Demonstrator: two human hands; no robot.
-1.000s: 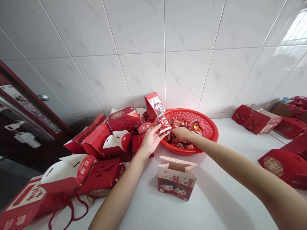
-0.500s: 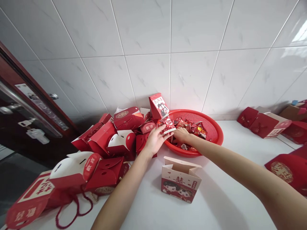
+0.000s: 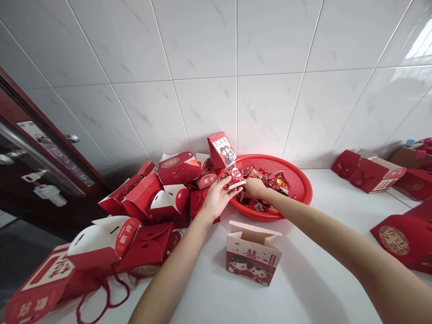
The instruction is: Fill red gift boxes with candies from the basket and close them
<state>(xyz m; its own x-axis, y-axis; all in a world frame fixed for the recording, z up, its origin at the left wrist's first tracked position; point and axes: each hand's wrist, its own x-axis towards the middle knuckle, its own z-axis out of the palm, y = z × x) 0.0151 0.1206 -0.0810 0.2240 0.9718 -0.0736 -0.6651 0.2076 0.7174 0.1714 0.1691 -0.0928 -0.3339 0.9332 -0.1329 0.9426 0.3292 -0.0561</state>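
A red mesh basket stands against the wall with red-wrapped candies in it. Over its left rim, my left hand holds a red candy packet with white lettering. My right hand reaches down among the candies; its fingertips are hidden, and whether they grip anything does not show. Nearer to me, an upright pink and red paper box, printed with two cartoon faces, stands with its top open between my forearms.
Red gift boxes are piled left of the basket, with corded ones nearer. More red boxes lie at the right. Tiled wall behind; a dark door with keys at far left.
The whole view has shifted slightly. My left hand still has the packet, and my right hand remains in the basket, its fingers slightly deeper among the candies.
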